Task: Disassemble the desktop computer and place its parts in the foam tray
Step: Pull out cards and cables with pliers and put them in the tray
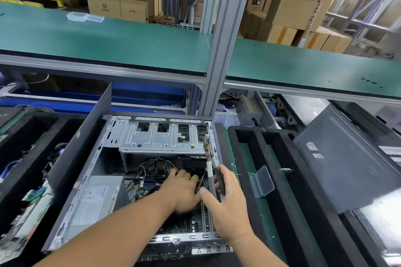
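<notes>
An open desktop computer case (86,180) lies on its side in front of me, with a silver drive cage (160,134), a grey power supply (95,199) and the motherboard (152,180) showing. My left hand (182,191) reaches down onto the motherboard with fingers spread over components; whether it grips anything is hidden. My right hand (227,204) holds a pair of pliers (211,165) with grey and black handles, jaws pointing up. An empty black foam tray (277,180) stands to the right of the case.
A clear plastic box (262,182) lies open in the right tray. Another black foam tray (26,158) at the left holds circuit boards and cables. A dark case panel (338,158) lies at the right. A metal post (219,50) and a green shelf (108,39) stand behind.
</notes>
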